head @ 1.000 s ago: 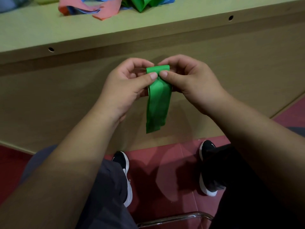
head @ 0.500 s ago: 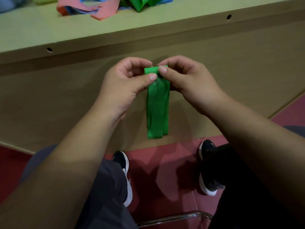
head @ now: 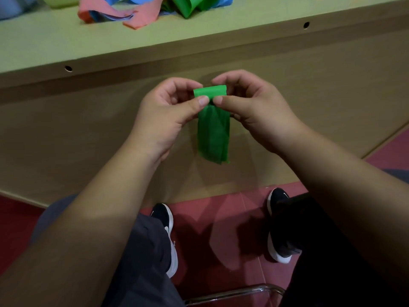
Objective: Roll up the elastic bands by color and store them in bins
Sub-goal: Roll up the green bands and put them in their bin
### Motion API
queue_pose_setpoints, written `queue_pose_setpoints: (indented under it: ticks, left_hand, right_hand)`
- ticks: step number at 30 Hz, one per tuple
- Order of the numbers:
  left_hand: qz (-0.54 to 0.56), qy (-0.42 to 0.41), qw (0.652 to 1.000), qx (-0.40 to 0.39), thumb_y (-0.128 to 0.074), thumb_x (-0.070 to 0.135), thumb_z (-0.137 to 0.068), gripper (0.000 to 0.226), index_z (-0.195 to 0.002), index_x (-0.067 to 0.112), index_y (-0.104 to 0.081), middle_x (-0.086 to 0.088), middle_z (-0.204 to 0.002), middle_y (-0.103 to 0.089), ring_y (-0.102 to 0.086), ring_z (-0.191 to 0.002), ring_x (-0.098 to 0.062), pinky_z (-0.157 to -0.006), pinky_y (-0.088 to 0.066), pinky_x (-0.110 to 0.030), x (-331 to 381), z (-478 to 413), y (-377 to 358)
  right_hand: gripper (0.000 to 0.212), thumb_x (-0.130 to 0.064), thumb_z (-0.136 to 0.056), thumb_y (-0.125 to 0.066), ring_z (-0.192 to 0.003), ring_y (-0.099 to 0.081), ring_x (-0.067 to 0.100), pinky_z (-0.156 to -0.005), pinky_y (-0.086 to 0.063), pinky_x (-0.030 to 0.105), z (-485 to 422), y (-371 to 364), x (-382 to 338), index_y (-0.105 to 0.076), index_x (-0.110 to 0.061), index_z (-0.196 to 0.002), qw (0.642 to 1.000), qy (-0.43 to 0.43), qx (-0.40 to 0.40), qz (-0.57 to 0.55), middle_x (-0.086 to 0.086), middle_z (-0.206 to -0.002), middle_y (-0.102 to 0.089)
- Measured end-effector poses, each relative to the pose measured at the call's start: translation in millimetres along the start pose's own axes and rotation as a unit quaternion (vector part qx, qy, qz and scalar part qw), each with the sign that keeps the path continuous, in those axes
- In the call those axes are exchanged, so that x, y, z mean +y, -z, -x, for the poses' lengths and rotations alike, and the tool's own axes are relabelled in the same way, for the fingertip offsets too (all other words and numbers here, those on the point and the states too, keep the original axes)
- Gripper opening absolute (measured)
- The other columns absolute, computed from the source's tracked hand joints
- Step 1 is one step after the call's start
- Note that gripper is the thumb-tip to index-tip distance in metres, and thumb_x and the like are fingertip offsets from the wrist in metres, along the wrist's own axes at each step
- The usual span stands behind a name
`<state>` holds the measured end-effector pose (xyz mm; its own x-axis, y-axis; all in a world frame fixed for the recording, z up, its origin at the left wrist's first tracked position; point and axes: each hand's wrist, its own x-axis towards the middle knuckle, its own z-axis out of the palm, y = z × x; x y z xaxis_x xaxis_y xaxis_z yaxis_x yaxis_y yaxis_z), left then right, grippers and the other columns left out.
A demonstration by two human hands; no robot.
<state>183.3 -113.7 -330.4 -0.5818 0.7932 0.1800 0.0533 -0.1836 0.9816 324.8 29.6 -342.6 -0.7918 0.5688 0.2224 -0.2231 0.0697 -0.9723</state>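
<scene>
green elastic band (head: pixel 213 134): held in the air just in front of and below the tabletop (head: pixel 66 45); its top end is wound into a small roll and the rest hangs as a flat, doubled tail.
left hand (head: pixel 170 116): thumb and curled fingers pinch the roll's left end.
right hand (head: pixel 254 111): thumb and curled fingers pinch the roll's right end, the two thumb tips nearly meeting.
Risk, unwinding: the rubber looks springy, so easing either pinch to re-grip would likely let the turns spring open.
Risk, skew: the tail's layers do not lie square, so the roll may cone sideways.
Risk, drop: nothing supports the band, so a slip would send it to the floor (head: pixel 232 207) beneath the tabletop.
loose bands (head: pixel 141 16): pink, blue and green, heaped unrolled at the tabletop's far side.
Bins: a yellow-green shape (head: pixel 59 1) and a grey-blue shape (head: pixel 13 7) at the tabletop's far left may be bins. Both are cropped and their contents are out of view.
</scene>
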Motion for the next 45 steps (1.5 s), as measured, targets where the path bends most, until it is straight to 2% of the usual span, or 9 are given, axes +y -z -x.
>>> queue_pose_setpoints:
  ticks: [4, 7, 11, 18, 24, 26, 29, 38, 45]
  left_hand:
    - [0.0, -0.007, 1.0, -0.003, -0.081, 0.001, -0.081, 0.03, -0.108, 0.009, -0.07, -0.007, -0.099, -0.071, -0.065, -0.1, -0.022, -0.09, -0.057, -0.034, 0.2, -0.2, -1.0]
    - [0.001, 0.011, 1.0, -0.003, -0.082, 0.005, -0.08, 0.032, -0.11, 0.01, -0.07, -0.009, -0.101, -0.071, -0.067, -0.103, -0.025, -0.096, -0.057, -0.04, 0.4, -0.4, -1.6]
    - [-0.015, 0.046, 0.999, -0.014, -0.081, 0.015, -0.083, 0.028, -0.109, 0.014, -0.071, -0.008, -0.104, -0.073, -0.072, -0.106, -0.025, -0.098, -0.059, -0.04, 0.1, 0.5, -1.5]
    - [-0.033, 0.027, 0.999, -0.014, -0.079, 0.018, -0.089, 0.02, -0.108, 0.016, -0.072, -0.01, -0.104, -0.072, -0.067, -0.103, -0.025, -0.099, -0.055, -0.044, -0.6, -0.5, -3.2]
    - [-0.018, 0.0, 1.0, -0.013, -0.075, 0.004, -0.093, 0.024, -0.116, 0.01, -0.068, -0.006, -0.102, -0.071, -0.065, -0.101, -0.021, -0.091, -0.057, -0.036, 0.6, 0.7, -3.9]
    - [-0.004, 0.003, 1.0, -0.013, -0.072, -0.002, -0.094, 0.027, -0.117, 0.01, -0.067, -0.012, -0.107, -0.07, -0.068, -0.102, -0.022, -0.089, -0.06, -0.037, 1.0, 1.3, -5.3]
    - [0.01, 0.017, 1.0, -0.013, -0.071, -0.008, -0.091, 0.033, -0.118, 0.011, -0.066, -0.013, -0.11, -0.071, -0.07, -0.101, -0.02, -0.086, -0.06, -0.032, -0.1, 0.4, -5.1]
    - [0.035, 0.086, 0.996, -0.014, -0.072, 0.004, -0.096, 0.025, -0.121, 0.008, -0.067, -0.013, -0.114, -0.073, -0.072, -0.106, -0.022, -0.105, -0.056, -0.046, -0.3, 0.5, -6.8]
    - [0.033, 0.068, 0.997, -0.004, -0.075, 0.01, -0.095, 0.018, -0.113, 0.01, -0.07, -0.016, -0.111, -0.074, -0.073, -0.101, -0.024, -0.087, -0.059, -0.036, 1.1, 1.1, -8.3]
  right_hand:
    - [0.023, -0.021, -0.092, -0.08, -0.095, -0.061, 0.029, -0.09, -0.056, 0.055, 0.6, 0.8, 0.8, -0.076, -0.018, -0.114, 1.0, 0.0, -0.004, 0.001, 0.029, -0.102, -0.062]
    - [0.018, -0.01, -0.097, -0.076, -0.092, -0.064, 0.025, -0.086, -0.056, 0.045, 2.8, -1.1, -0.8, -0.074, -0.012, -0.115, 1.0, 0.01, 0.008, 0.008, 0.02, -0.099, -0.069]
    - [0.02, -0.007, -0.096, -0.075, -0.096, -0.069, 0.028, -0.097, -0.059, 0.056, 3.1, -0.3, -3.7, -0.073, -0.01, -0.116, 0.999, 0.027, 0.015, 0.03, 0.03, -0.109, -0.072]
    - [0.023, -0.001, -0.094, -0.076, -0.095, -0.068, 0.016, -0.089, -0.06, 0.034, 2.9, 3.1, -6.5, -0.072, -0.015, -0.112, 0.997, 0.043, 0.006, 0.064, 0.005, -0.101, -0.073]
    - [0.025, -0.015, -0.099, -0.075, -0.096, -0.068, 0.016, -0.087, -0.057, 0.035, 4.1, 2.9, -5.4, -0.071, -0.011, -0.123, 0.999, 0.016, 0.003, 0.031, 0.013, -0.102, -0.073]
    - [0.023, -0.013, -0.1, -0.075, -0.091, -0.067, 0.014, -0.08, -0.057, 0.03, 3.3, 1.1, -3.9, -0.071, -0.009, -0.122, 0.999, 0.011, 0.011, 0.031, 0.008, -0.097, -0.073]
    - [0.025, -0.005, -0.097, -0.075, -0.092, -0.068, 0.017, -0.085, -0.059, 0.038, 3.0, -0.3, -2.9, -0.07, -0.008, -0.121, 1.0, 0.012, 0.005, 0.017, 0.005, -0.098, -0.073]
    - [0.033, 0.009, -0.092, -0.072, -0.086, -0.067, 0.01, -0.08, -0.056, 0.028, 3.9, 2.6, -8.5, -0.066, -0.011, -0.117, 1.0, 0.012, -0.003, 0.021, -0.001, -0.097, -0.074]
    - [0.035, 0.013, -0.089, -0.071, -0.08, -0.061, 0.004, -0.077, -0.053, 0.023, 6.0, 2.6, -9.2, -0.065, -0.011, -0.113, 0.999, 0.018, 0.002, 0.047, -0.001, -0.092, -0.067]
